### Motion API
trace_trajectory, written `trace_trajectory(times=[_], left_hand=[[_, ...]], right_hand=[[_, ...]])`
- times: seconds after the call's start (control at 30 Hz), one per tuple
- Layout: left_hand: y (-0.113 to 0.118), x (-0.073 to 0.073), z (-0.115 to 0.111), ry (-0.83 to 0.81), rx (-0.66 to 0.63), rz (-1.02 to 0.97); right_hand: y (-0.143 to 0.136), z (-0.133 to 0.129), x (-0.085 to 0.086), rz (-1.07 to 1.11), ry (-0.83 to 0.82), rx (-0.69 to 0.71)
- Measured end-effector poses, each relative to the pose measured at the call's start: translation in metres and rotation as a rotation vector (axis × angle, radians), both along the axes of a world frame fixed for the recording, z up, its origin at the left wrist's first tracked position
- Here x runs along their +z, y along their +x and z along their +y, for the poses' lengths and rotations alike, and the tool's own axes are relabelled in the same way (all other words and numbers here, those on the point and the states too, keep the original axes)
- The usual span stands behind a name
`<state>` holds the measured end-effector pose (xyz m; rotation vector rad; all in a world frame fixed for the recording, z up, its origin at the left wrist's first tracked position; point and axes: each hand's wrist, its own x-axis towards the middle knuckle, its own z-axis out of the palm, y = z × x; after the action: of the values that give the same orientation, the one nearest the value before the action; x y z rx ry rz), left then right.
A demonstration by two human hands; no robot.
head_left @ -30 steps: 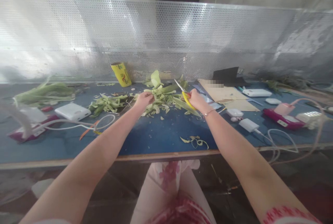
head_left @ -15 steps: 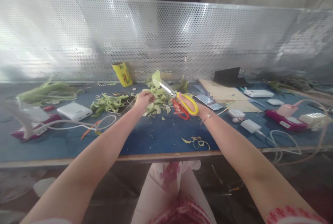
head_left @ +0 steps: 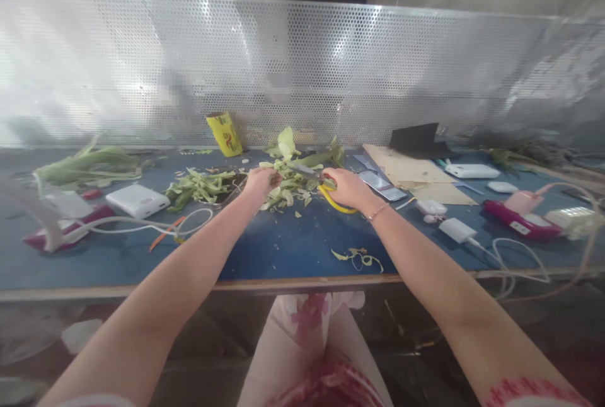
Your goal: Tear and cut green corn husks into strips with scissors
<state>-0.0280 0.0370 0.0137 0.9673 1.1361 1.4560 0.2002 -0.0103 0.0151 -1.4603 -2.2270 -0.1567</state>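
Observation:
My right hand (head_left: 347,186) is closed around the scissors (head_left: 336,201), its fingers through the handle. The yellow loop shows below my fingers; the red loop is hidden. Their metal blades point left, over a pile of cut green leaf pieces (head_left: 285,196). My left hand (head_left: 261,181) is at the left side of this pile, fingers pinched together near the blade tips. What it pinches is hidden by the fingers. A pale green leaf (head_left: 286,141) stands up just behind the blades. Left of my left hand lies a heap of cut green strips (head_left: 201,185), partly in a dark tray.
A yellow container (head_left: 224,134) leans at the back by the perforated metal screen (head_left: 255,48). Long green leaves (head_left: 89,166) and a white power bank (head_left: 137,200) lie left. A phone (head_left: 382,186), cardboard (head_left: 401,164), white charger (head_left: 457,230) and cables lie right. Peel scraps (head_left: 358,259) lie near the front edge.
The scissors have come down from an upward tilt to a flatter angle toward my left hand. My right hand has turned over, palm downward, covering the red handle. My left hand stays nearly in place.

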Motion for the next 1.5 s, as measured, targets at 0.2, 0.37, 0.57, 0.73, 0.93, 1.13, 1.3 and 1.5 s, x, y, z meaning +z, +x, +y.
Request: trace_trajectory(times=[0.2,0.37,0.57,0.73,0.93,1.13,1.3,1.5], left_hand=[[-0.002,-0.006,0.004,0.122,0.039,0.208],[-0.002,-0.006,0.005,0.186,0.118,0.326],[-0.005,-0.004,0.002,0.255,0.207,0.575],[-0.006,-0.003,-0.002,0.280,0.215,0.744],[-0.007,-0.001,-0.005,0.307,0.255,0.899],[-0.005,0.000,-0.007,0.343,0.245,0.957],[-0.004,-0.001,-0.008,0.350,0.230,0.968],[-0.002,0.003,-0.013,0.329,0.208,0.976]], right_hand=[[-0.006,0.001,-0.004,-0.031,-0.006,-0.110],[-0.004,0.002,-0.003,-0.068,-0.009,-0.114],[-0.003,0.000,0.000,-0.083,-0.034,-0.121],[-0.005,-0.002,0.001,-0.102,-0.031,-0.119],[-0.008,-0.005,0.004,-0.106,-0.037,-0.130],[-0.009,-0.006,0.003,-0.111,-0.024,-0.139],[-0.010,-0.007,0.004,-0.146,-0.028,-0.151],[-0.010,-0.007,0.003,-0.156,-0.019,-0.155]])
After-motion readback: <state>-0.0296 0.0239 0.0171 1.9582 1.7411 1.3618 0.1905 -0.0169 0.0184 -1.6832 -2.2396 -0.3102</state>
